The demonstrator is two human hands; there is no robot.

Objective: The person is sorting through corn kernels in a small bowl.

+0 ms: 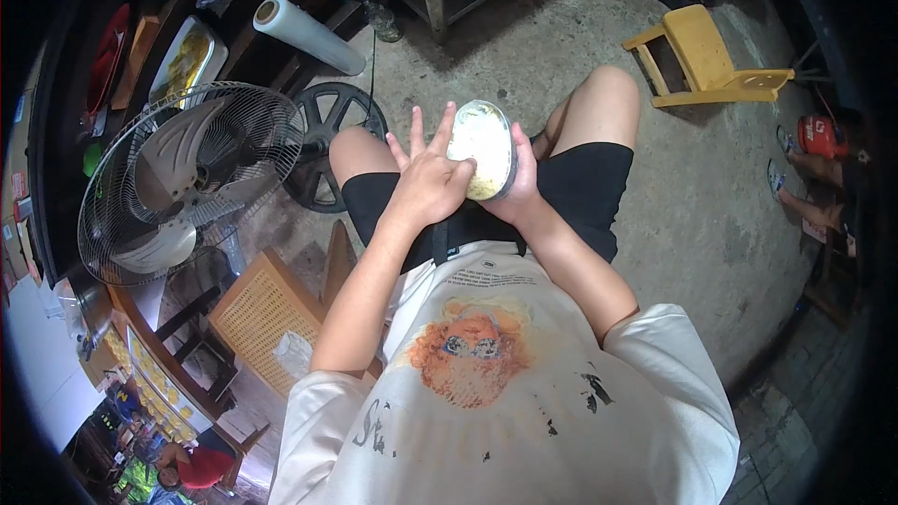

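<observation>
An oval plastic tub (pixel 481 147) with a whitish, glaring top and yellowish matter at its lower end is held over my lap. My right hand (pixel 520 175) grips it from the right side and below, the fingertips showing along its edge. My left hand (pixel 435 179) lies against the tub's left side, three fingers spread and pointing away from me, the thumb over the tub's near left edge. Whether the left hand bears any of the tub's weight cannot be told.
A large caged fan (pixel 200 179) stands at my left, its round base (pixel 337 102) beyond my knee. Behind it are a roll of clear film (pixel 309 35) and a tray of yellow food (pixel 189 59). A cane-seated chair (pixel 263 322), a yellow wooden stool (pixel 698 49) and other people's legs are around.
</observation>
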